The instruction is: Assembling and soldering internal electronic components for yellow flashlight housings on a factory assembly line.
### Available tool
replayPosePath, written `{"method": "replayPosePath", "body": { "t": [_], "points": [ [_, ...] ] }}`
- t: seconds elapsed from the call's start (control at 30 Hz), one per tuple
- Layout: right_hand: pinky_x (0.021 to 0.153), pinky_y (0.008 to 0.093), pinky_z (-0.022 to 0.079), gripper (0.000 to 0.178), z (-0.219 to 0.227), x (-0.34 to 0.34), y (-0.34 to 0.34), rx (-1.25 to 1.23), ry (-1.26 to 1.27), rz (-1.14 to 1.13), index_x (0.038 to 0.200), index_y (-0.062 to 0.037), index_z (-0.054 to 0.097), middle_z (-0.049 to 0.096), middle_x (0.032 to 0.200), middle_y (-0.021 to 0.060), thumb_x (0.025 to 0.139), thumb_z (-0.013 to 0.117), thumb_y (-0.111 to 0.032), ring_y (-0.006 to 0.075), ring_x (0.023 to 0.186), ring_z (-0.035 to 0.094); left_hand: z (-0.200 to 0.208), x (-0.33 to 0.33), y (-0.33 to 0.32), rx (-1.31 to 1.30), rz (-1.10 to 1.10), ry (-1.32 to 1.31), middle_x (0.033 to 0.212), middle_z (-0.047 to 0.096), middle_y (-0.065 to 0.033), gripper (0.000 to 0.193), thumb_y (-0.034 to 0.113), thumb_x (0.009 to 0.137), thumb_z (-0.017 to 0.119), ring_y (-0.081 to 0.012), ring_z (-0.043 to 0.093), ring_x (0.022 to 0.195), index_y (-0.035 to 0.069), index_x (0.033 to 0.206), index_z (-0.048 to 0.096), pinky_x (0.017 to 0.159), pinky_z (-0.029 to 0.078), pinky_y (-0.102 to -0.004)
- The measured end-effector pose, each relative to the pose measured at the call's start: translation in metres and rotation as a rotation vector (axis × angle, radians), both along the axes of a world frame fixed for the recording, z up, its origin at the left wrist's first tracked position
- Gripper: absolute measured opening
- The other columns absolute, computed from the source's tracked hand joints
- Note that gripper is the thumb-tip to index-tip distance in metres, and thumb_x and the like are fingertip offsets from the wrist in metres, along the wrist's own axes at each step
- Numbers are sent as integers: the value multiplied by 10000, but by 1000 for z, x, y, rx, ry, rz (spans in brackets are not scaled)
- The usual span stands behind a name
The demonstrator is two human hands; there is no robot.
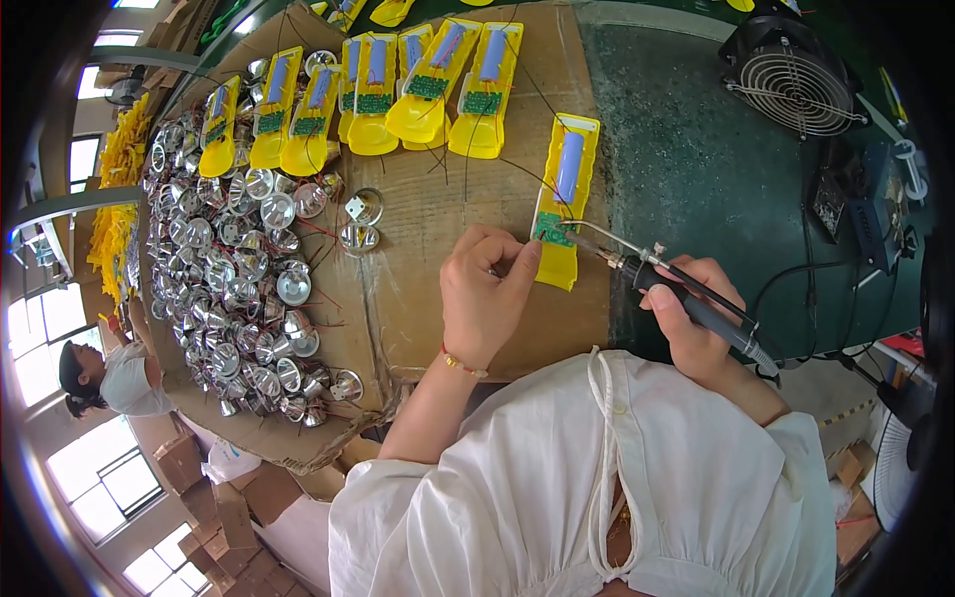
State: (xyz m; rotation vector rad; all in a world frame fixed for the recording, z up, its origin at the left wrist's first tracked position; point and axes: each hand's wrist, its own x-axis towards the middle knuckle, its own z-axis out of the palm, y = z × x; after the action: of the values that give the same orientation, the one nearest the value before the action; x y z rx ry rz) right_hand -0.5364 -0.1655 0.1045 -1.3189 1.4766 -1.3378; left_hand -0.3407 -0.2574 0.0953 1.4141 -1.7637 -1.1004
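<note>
In front of me a yellow plastic housing (559, 269) lies on the cardboard, with a blue-violet battery cell (569, 167) and a green circuit board (553, 229) in it. My right hand (696, 308) is closed around a soldering iron (686, 296) with a thin metal feed tube fixed along it. Its tip reaches the right side of the board. At the board's left edge my left hand (489, 289) is closed in a pinch. Whatever is between its fingertips is too small to make out. Thin dark wires run loose beside the housing.
Several similar yellow housings (479, 134) lie in a row at the back. A heap of shiny reflector cups (229, 269) covers the left side, with two reflectors (360, 237) apart from it. A fan (796, 90) and a blue soldering station (875, 214) stand right. Another person (114, 378) is far left.
</note>
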Motion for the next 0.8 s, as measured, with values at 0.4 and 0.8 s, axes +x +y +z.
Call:
{"method": "replayPosePath", "body": {
  "t": [0.4, 0.8],
  "points": [
    [517, 223, 444, 189, -5, -1, 4, -16, -28, -53, 876, 22, 543, 597, 660, 56, 792, 639, -117, 76, 561, 546, -2, 5, 0, -92, -85, -12, 776, 587, -72, 79, 66, 746, 675, -125, 538, 568, -11, 756, 657, 514, 434, -235],
    [512, 208, 431, 140, 2, 3, 0, 17, -15, -69, 828, 19, 556, 593, 655, 49, 773, 646, -74, 57, 564, 534, 5, 1, 0, 26, -73, -37, 800, 576, -55, 92, 73, 752, 678, -112, 520, 662, -17, 765, 662, 572, 409, -232]
  ]
}}
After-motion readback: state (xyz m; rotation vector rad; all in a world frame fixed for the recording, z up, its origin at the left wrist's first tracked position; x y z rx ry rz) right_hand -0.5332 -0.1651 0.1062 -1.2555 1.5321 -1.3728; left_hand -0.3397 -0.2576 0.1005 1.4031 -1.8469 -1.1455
